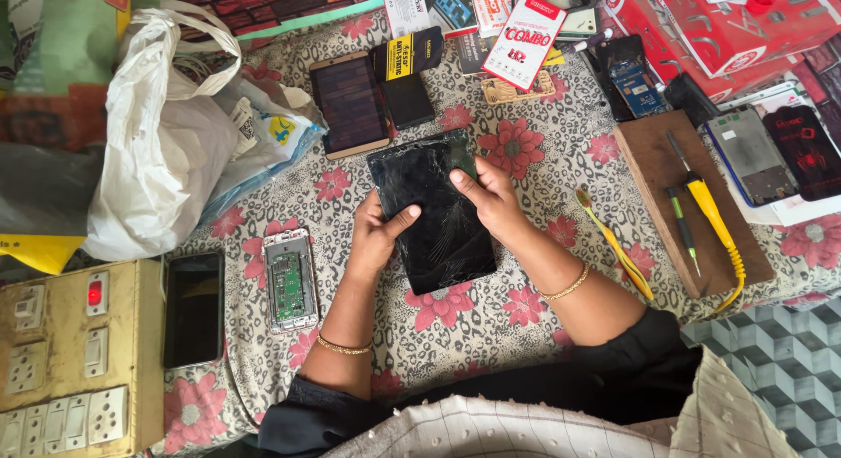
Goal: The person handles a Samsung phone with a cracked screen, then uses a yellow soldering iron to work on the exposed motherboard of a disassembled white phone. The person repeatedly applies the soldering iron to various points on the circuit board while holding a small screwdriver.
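Fingers of both hands gripped the cracked black tablet [434,217] on the floral bench [491,327]: left hand [378,235] at its left edge, right hand [491,195] upper right; long axis ran away from the person.

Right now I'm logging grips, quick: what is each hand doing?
Left hand: closed on the cracked black tablet, thumb on the glass.
Right hand: holding the same tablet's right edge.

Even, soft daylight, bright enough; shadows faint. Pale glare streaks the cracked tablet screen [434,217]. Focus is sharp centrally, perhaps slightly stretched toward the corners.
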